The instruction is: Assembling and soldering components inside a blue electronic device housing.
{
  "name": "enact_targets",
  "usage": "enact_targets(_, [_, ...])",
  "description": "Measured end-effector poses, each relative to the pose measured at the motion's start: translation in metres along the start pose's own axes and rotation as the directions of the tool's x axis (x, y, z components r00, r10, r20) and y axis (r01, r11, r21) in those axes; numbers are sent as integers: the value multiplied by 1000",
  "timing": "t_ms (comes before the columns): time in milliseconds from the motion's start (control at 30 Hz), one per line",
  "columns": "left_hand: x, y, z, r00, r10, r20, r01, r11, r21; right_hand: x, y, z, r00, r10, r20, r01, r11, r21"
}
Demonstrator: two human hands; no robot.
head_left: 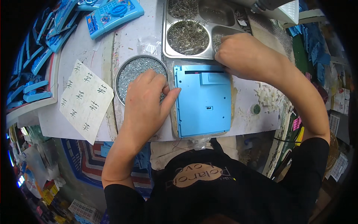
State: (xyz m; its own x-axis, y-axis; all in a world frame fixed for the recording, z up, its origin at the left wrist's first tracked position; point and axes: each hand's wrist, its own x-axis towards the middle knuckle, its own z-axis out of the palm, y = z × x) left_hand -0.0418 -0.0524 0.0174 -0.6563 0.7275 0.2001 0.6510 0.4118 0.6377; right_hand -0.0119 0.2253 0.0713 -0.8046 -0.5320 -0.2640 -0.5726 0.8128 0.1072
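Blue plastic panel (pixel 204 100) lies flat at centre of white work surface (pixel 149 33), back side up — no screws visible on it yet as far as I can tell, so work looks early, fastening prob. still left. Left hand (pixel 145 100) at 9 o'clock of panel, palm down over round tin of small screws (pixel 132 72), thumb touching panel's left edge; fingers curled, can't tell if pinching a screw. Right hand (pixel 244 56) at 1 o'clock, clenched at panel's top right corner, fingertips hidden — grip unclear. Steel compartment tray (pixel 186 52) w/ metal bits at 12 o'clock, just beyond panel. Paper sheet w/ handwriting (pixel 85 100) far at 9. White plastic bits (pixel 269 96) at 3. More blue parts (pixel 112 15) at 11. Nothing blocks panel.
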Motion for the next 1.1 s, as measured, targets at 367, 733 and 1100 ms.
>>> enact_targets(367, [-11, -2, -15, 999, -28, -45, 27, 1000, -14, 49, -8, -15, 872, 145, 467, -137, 989, -52])
enact_targets(733, [-22, -16, -26, 988, -110, -110, 107, 994, -33, 4, 18, -15, 951, 145, 274, -256, 867, 427])
enact_targets(1100, [-21, -51, -13, 998, -34, -60, 48, 967, 251, -74, -100, 72, 515, 701, -494, -125, 631, 765])
